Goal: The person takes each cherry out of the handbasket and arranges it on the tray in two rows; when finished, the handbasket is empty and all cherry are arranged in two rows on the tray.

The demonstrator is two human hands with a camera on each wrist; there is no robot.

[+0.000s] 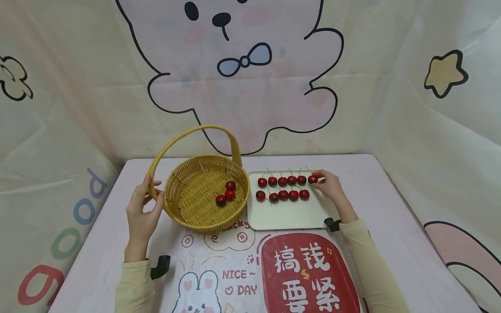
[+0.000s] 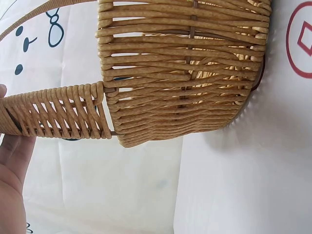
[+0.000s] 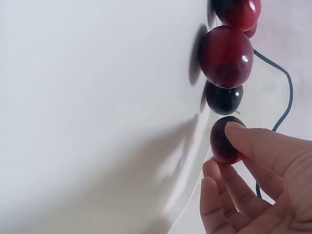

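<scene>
My left hand (image 1: 144, 213) grips the left foot of the handle on a yellow woven basket (image 1: 188, 191). Three dark red cherries (image 1: 230, 194) lie inside it, toward the right. To the basket's right is a cream rectangular tray (image 1: 289, 219) bearing two rows of cherries (image 1: 283, 195). At the right end of the back row, my right hand (image 1: 330, 186) pinches a cherry (image 3: 224, 141) between thumb and fingers. In the left wrist view, the handle (image 2: 53, 112) passes between the left thumb and fingers, partly out of frame.
A printed mat (image 1: 238, 282) with a rabbit and a red patch covers the table's front middle. The white table (image 1: 101, 261) ends at a cartoon-printed cloth backdrop (image 1: 250, 100) behind the basket and tray. Similar cloth hangs on both sides.
</scene>
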